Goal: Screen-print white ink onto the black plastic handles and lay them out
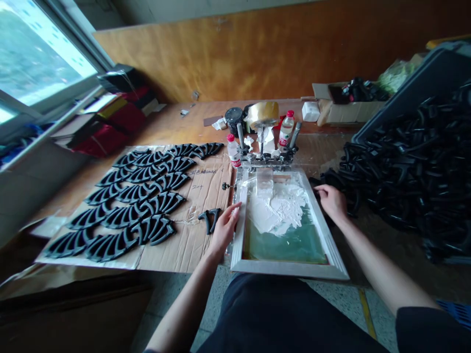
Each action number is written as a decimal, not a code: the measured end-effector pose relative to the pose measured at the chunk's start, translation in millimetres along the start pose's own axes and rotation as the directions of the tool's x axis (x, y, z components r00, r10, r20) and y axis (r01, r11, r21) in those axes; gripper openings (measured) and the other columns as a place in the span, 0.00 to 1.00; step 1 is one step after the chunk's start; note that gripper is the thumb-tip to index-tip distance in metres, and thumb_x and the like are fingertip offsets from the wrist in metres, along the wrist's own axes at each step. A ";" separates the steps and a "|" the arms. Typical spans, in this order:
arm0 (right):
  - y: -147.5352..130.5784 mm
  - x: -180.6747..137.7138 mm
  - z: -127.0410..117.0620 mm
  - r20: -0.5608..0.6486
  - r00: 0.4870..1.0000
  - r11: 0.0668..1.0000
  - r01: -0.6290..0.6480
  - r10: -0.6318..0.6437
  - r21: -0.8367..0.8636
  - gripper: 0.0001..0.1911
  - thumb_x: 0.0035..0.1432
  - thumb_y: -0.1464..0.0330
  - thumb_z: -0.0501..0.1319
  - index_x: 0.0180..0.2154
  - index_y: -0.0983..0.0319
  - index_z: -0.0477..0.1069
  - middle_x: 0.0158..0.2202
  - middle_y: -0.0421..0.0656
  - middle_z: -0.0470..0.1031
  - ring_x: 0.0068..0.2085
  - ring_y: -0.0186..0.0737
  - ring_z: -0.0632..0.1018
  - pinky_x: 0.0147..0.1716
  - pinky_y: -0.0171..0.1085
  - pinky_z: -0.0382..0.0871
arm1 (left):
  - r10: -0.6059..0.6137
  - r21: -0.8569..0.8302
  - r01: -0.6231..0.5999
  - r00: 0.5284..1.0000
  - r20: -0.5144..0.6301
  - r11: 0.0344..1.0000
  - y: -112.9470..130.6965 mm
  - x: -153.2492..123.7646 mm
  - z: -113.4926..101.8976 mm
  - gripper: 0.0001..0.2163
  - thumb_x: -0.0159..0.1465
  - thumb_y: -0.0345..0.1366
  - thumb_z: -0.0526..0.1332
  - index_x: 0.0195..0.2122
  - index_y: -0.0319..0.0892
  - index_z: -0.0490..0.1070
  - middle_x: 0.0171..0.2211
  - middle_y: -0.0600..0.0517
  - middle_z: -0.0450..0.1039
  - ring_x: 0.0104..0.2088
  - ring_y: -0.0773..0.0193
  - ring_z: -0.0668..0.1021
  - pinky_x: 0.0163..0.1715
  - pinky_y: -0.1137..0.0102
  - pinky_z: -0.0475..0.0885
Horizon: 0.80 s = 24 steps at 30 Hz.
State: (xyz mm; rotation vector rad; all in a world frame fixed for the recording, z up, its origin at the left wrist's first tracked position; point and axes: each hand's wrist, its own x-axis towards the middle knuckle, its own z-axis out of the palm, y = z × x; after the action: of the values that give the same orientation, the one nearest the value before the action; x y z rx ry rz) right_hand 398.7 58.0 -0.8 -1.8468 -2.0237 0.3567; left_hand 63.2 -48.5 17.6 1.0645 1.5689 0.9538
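Note:
A silver-edged screen printing frame [290,269] lies before me, with white ink [275,211] smeared thickly over the upper part of its green mesh. My left hand [224,229] is at the frame's left rail, fingers closed against it and their tips partly hidden. Just left of that hand, a curved black plastic handle [210,220] rests on the cardboard. Beyond the right rail, my right hand [332,202] pinches a dark part, seemingly one of the black handles, mostly hidden by fingers and frame. A squeegee [264,182] stands in the ink below the metal clamp [267,159].
Rows of black handles [121,211] cover the cardboard sheet [165,257] on the left. A heap of black parts [397,186] spills from a grey crate [408,88] on the right. Red-capped bottles [286,130], a tape roll [263,115] and a dark tub [234,120] stand behind the clamp.

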 end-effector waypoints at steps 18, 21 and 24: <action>-85.0 -30.9 18.2 0.380 0.429 0.495 0.864 -0.820 0.091 0.10 0.53 0.80 0.55 0.32 0.61 0.71 0.32 0.44 0.75 0.37 0.41 0.72 0.36 0.38 0.59 | -0.084 0.200 0.093 0.995 -0.054 0.975 -67.0 22.1 19.0 0.26 0.60 0.50 0.59 0.57 0.44 0.68 0.26 0.54 0.71 0.26 0.65 0.73 0.26 0.73 0.65; -86.3 -20.7 13.9 0.384 0.449 0.530 0.838 -0.807 0.132 0.11 0.49 0.80 0.57 0.30 0.60 0.72 0.28 0.41 0.74 0.35 0.40 0.71 0.35 0.37 0.59 | -0.068 0.203 0.080 0.996 -0.064 0.976 -67.2 21.5 20.1 0.26 0.60 0.51 0.59 0.56 0.43 0.69 0.27 0.53 0.72 0.28 0.64 0.74 0.26 0.73 0.65; -89.0 -18.6 26.0 0.250 0.607 0.640 0.764 -0.754 0.074 0.13 0.49 0.81 0.57 0.33 0.60 0.74 0.32 0.42 0.76 0.37 0.41 0.72 0.36 0.37 0.60 | -0.066 0.212 0.076 0.996 -0.056 0.974 -66.3 20.6 20.0 0.26 0.61 0.52 0.57 0.56 0.43 0.68 0.29 0.53 0.73 0.29 0.64 0.74 0.27 0.73 0.64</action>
State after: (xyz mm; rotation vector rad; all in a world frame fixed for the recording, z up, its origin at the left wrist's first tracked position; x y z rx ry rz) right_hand 308.8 31.8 12.2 -0.7940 -2.7825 0.3067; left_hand 67.7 -47.8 -54.5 1.1320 1.7681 0.7801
